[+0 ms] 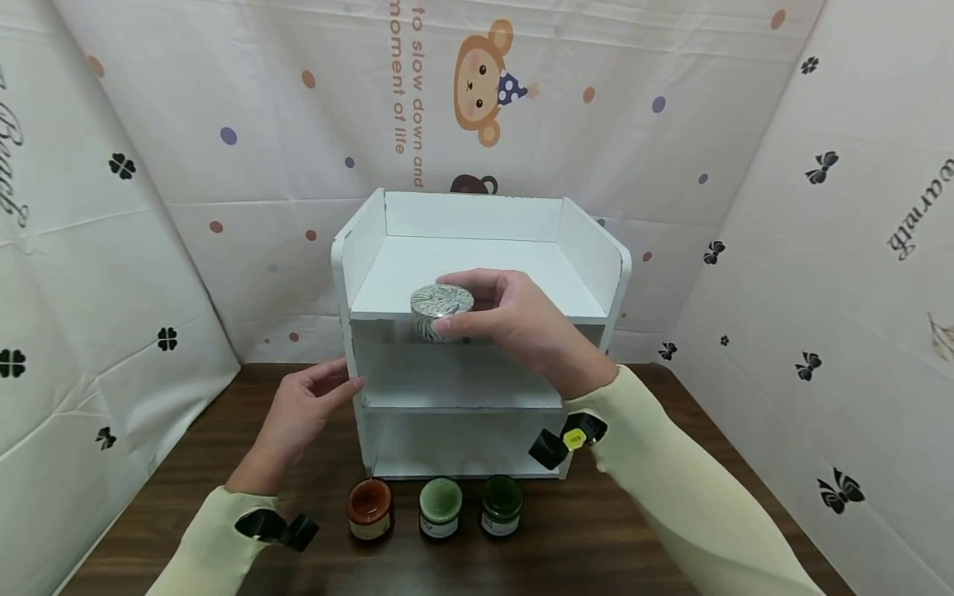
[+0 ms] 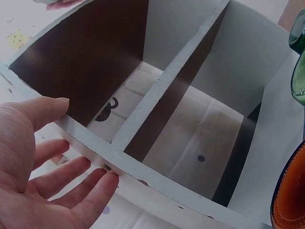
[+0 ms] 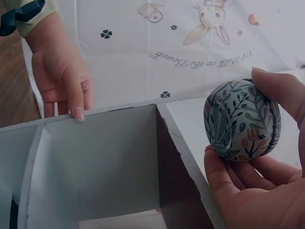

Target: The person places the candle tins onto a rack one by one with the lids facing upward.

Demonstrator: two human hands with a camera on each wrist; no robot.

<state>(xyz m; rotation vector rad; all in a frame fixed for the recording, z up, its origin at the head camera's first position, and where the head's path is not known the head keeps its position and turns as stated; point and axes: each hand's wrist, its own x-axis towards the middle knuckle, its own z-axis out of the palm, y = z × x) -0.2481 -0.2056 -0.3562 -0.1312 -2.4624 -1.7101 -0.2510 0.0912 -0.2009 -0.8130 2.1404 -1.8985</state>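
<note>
My right hand (image 1: 514, 319) grips a small round tin (image 3: 240, 119) with a leafy pattern, thumb on one side and fingers on the other. In the head view the tin (image 1: 440, 310) overlaps the front edge of the top board of a white wooden shelf (image 1: 477, 377). At the shelf's left side my left hand (image 1: 305, 410) rests with loosely extended fingers. The left wrist view shows its thumb over the front edge of the side panel (image 2: 88, 136) and its fingertips along the outer face.
Three glass jars stand in a row before the shelf: an amber jar (image 1: 368, 509), a light green jar (image 1: 440, 507) and a dark green jar (image 1: 501, 505). Beneath is a dark wood table (image 1: 581, 546). Printed white cloth (image 1: 261, 124) surrounds it at the back and sides.
</note>
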